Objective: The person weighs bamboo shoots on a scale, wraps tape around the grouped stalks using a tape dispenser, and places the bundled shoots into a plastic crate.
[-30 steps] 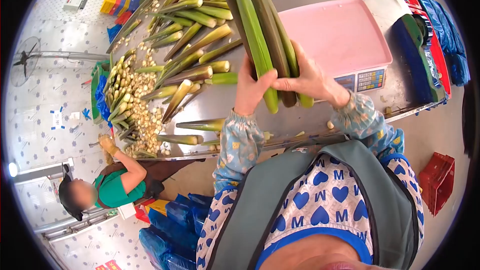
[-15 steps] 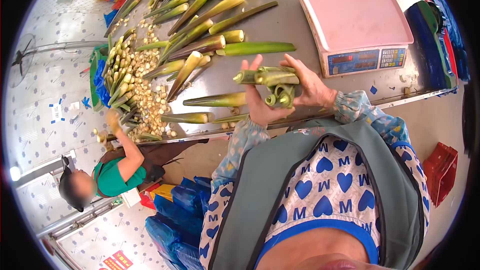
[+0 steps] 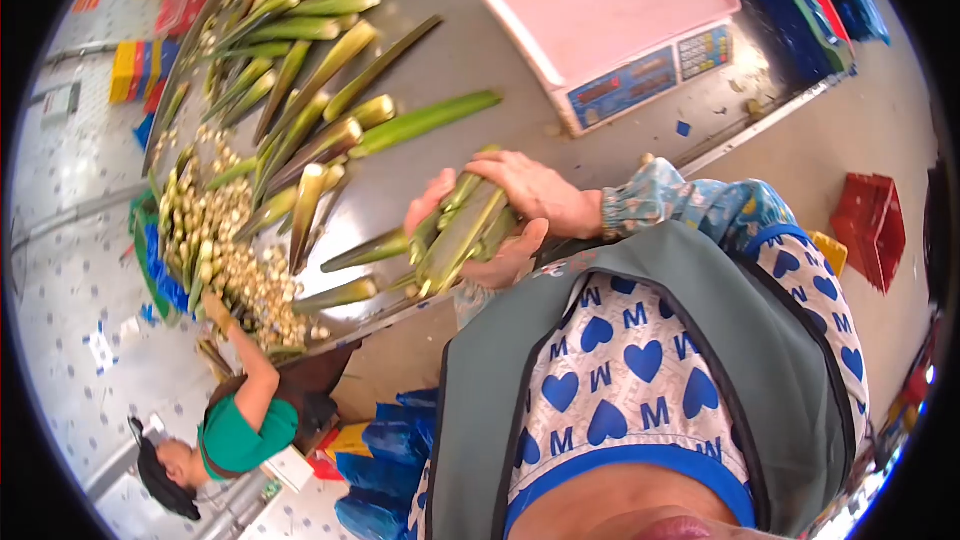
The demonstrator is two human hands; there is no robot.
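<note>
Stalks (image 3: pixel 458 238) just got turned side-on, gripped between half-curled left hand (image 3: pixel 507 260) and right hand (image 3: pixel 541 196), so seemingly kept bunched.

Both hands are close together before the torso. Right hand (image 3: pixel 540 195): back facing up, fingers (image 3: pixel 493 168) bent and gripping; elbow flexed. Left hand (image 3: pixel 503 262): cupped in a grip, thumb (image 3: pixel 531 237) extended. Left forearm (image 3: pixel 472 298): mostly hidden.

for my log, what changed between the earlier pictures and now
The stalk bundle, first pointing outward, turned end-on, then tilted to a slant, nearer the body. The left hand and right hand still hold it. The scale and loose stalks stayed on the table.
</note>
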